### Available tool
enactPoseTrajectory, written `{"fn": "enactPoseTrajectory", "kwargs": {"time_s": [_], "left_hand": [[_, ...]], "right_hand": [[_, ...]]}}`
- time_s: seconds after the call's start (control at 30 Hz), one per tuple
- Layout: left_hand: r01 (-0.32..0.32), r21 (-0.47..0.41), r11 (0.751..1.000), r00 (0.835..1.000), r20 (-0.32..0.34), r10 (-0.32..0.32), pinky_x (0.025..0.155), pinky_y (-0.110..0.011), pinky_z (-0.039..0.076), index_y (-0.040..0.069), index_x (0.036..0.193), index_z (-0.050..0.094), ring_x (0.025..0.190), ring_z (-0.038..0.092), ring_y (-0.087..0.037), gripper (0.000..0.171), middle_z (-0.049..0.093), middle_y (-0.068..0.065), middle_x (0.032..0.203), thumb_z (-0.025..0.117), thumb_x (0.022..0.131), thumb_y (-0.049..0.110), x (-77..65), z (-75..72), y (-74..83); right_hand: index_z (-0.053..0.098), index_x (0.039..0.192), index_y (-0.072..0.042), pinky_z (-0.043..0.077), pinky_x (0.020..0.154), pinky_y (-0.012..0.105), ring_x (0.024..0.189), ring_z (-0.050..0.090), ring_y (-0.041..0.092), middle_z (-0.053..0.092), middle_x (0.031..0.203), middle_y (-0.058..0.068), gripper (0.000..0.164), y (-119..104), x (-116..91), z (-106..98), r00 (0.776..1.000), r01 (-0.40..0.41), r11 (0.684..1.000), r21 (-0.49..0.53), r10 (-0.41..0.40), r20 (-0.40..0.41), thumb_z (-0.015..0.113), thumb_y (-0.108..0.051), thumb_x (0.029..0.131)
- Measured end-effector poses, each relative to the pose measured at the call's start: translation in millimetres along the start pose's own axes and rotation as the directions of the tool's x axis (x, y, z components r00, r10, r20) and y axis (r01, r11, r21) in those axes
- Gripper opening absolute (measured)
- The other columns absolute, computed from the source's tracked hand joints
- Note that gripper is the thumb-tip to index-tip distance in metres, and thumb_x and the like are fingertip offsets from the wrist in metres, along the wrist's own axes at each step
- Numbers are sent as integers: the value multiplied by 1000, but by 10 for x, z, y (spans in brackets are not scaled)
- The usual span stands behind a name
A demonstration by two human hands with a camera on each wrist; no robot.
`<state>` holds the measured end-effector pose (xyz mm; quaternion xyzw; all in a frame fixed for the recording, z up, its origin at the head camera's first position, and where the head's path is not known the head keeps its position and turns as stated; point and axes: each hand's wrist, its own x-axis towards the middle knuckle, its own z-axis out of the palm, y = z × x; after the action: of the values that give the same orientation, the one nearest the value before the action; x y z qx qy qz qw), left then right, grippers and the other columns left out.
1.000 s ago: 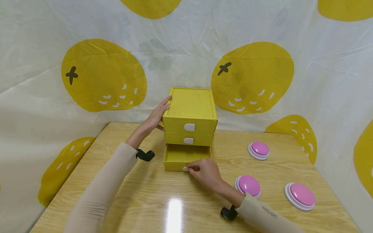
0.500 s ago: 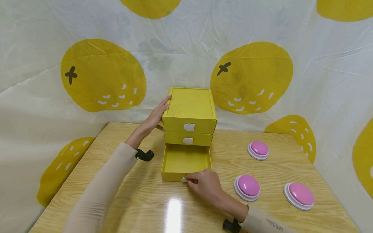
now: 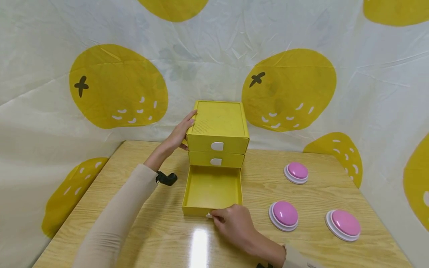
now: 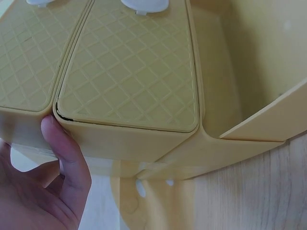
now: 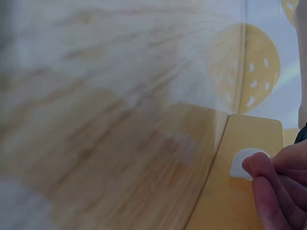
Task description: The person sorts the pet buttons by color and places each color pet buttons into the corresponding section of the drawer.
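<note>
A yellow drawer cabinet [image 3: 219, 118] with white tabs stands at the back of the wooden table. Its bottom drawer [image 3: 212, 188] is pulled far out and holds nothing; the two upper drawers are closed. My left hand [image 3: 177, 136] rests against the cabinet's left side, fingers extended toward the top edge. In the left wrist view its thumb [image 4: 67, 151] presses the side by the seam between the upper drawers. With thumb and fingers, my right hand [image 3: 236, 227] pinches the white drawer handle [image 5: 240, 165] at the front of the bottom drawer.
To the right of the cabinet lie three pink push buttons on white bases: a far one [image 3: 297, 171], a nearer one [image 3: 285, 214] and one further right [image 3: 345, 223]. A white cloth [image 3: 207, 56] with yellow fruit prints hangs behind and beside the table [image 3: 157, 230].
My right hand has drawn the bottom drawer toward me by its handle, from partly out to much further out. The left hand stays on the cabinet's side.
</note>
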<state>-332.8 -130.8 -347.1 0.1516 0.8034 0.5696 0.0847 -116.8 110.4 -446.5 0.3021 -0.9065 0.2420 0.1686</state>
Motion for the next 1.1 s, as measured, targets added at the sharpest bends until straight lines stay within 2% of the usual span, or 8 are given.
{"fn": "enactPoseTrajectory", "kwargs": {"time_s": [0.2,0.37,0.6,0.7,0.87,1.0,1.1], "left_hand": [[-7,-1,1000,1000,-5,7,53,-37,57,63,156,16,78,64,-26,53,57,-17,136,31,105,66,-6,-9,-4],[-7,-1,1000,1000,-10,7,55,-38,58,64,156,18,80,64,-27,53,51,-13,147,32,105,67,6,-5,-13],[-5,5,1000,1000,-11,5,53,-37,57,61,158,17,81,65,-27,54,50,-13,147,31,106,65,8,1,4],[-6,6,1000,1000,-14,6,53,-37,57,59,159,16,82,66,-27,54,49,-13,149,31,107,63,8,1,10],[-10,14,1000,1000,-9,11,53,-38,58,58,159,16,83,67,-27,55,51,-15,148,31,107,63,7,0,25],[-5,13,1000,1000,-8,5,54,-38,57,59,159,16,83,66,-27,54,48,-14,151,31,107,63,5,1,21],[-1,9,1000,1000,-11,1,54,-38,57,60,159,17,83,66,-28,54,47,-13,152,31,106,64,10,5,11]], "right_hand": [[85,91,-17,38,51,6,53,48,-10,80,78,-4,11,-5,17,-41,999,-4,1000,0,4,36,81,-9,83],[84,91,-15,38,51,5,52,48,-10,80,80,-3,10,15,33,-66,998,2,1000,10,-3,69,80,-10,84],[82,91,-14,42,55,4,56,55,-11,77,73,-6,6,93,90,-230,992,33,993,116,-47,115,82,-12,85],[82,94,-14,47,57,7,60,59,-10,76,72,-6,8,183,149,-353,989,22,979,204,-51,140,81,-12,86],[81,100,-15,51,54,16,59,56,-8,76,74,-6,10,387,259,-630,981,-23,940,340,-43,187,78,-12,90],[80,106,-13,55,56,20,62,60,-5,76,78,-4,15,633,335,-846,973,-16,932,362,-69,220,77,-12,92],[78,110,-13,57,61,22,67,64,-3,77,82,-5,20,859,366,-1015,969,-32,945,325,-50,242,79,-14,91]]}}
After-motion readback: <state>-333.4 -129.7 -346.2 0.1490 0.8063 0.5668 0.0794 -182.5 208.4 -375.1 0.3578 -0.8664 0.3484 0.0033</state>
